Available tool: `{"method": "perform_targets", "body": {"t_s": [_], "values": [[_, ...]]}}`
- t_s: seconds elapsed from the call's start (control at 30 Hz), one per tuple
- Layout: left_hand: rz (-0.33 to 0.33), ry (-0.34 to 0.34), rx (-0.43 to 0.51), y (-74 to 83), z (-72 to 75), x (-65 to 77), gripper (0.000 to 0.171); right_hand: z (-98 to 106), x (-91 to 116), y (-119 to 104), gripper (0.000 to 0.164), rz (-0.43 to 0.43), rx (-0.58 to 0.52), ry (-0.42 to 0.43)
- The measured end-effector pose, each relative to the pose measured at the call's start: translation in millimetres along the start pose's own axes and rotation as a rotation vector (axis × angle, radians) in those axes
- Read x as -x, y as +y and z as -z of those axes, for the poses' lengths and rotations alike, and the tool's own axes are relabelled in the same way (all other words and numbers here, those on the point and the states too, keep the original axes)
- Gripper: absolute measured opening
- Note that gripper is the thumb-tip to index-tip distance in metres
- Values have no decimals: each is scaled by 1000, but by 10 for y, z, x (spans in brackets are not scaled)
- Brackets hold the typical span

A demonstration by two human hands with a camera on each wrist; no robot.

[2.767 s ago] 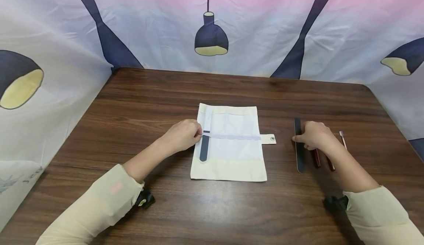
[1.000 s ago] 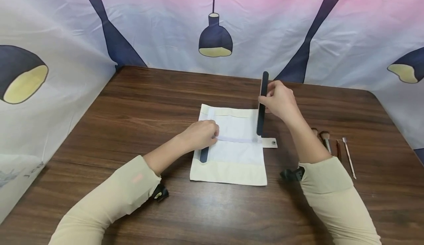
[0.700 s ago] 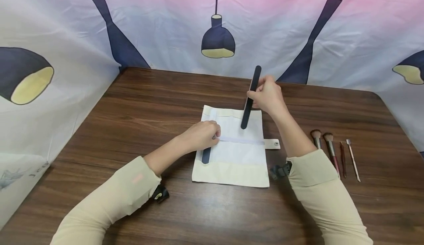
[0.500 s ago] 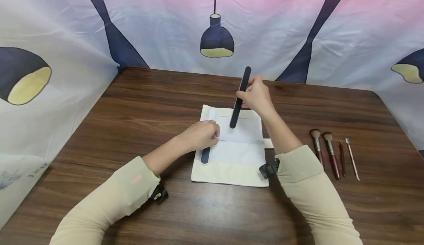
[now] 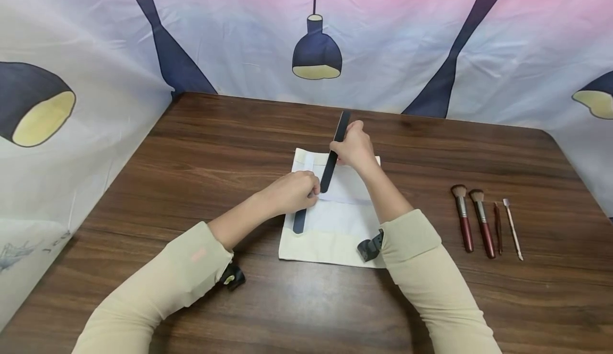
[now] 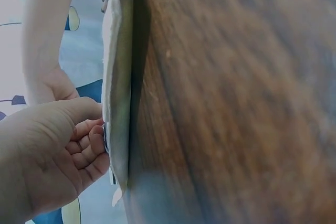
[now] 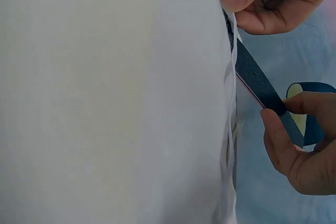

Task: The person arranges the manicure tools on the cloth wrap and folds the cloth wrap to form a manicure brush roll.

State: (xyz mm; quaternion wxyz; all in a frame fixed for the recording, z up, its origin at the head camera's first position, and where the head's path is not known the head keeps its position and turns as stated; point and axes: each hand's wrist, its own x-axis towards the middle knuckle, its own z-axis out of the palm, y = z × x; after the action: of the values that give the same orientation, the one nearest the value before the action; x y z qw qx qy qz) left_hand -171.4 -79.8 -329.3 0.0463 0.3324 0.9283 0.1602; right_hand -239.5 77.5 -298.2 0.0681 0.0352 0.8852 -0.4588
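A cream cloth tool roll [image 5: 330, 245] lies unfolded, with a pale elastic band [image 5: 347, 201] across its middle. One dark nail file [image 5: 299, 222] lies under the band on the left side. Thumb and finger of my left hand [image 5: 293, 191] pinch the band just right of that file; the right wrist view shows the white band [image 7: 234, 30] between them. My right hand [image 5: 355, 146] pinches another dark nail file [image 5: 330, 167] by its upper half. That file slants over the roll, its lower end at the band beside my left fingertips. Part of the first file is hidden behind my left hand.
Two makeup brushes [image 5: 462, 218] with red handles lie to the right on the wooden table [image 5: 239, 130]. Beside them are a thin dark-red tool [image 5: 498, 229] and a slim pale metal-tipped stick [image 5: 513, 230]. A printed cloth hangs behind the table.
My right hand picked up the nail file from the table's right side, carried it left over the roll and lowered its end to the band. My left hand slid right along the band.
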Motion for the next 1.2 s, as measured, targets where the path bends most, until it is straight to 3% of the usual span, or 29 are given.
{"method": "perform_targets", "body": {"t_s": [0.33, 0.8, 1.2], "values": [[26, -27, -4, 30, 13, -6, 4, -68, 3, 68, 47, -27, 42, -52], [30, -26, 12, 37, 18, -6, 3, -16, -4, 98, 44, -67, -56, -113], [21, -26, 2, 45, 12, -7, 5, -78, 0, 132, 45, -125, 19, -188]]}}
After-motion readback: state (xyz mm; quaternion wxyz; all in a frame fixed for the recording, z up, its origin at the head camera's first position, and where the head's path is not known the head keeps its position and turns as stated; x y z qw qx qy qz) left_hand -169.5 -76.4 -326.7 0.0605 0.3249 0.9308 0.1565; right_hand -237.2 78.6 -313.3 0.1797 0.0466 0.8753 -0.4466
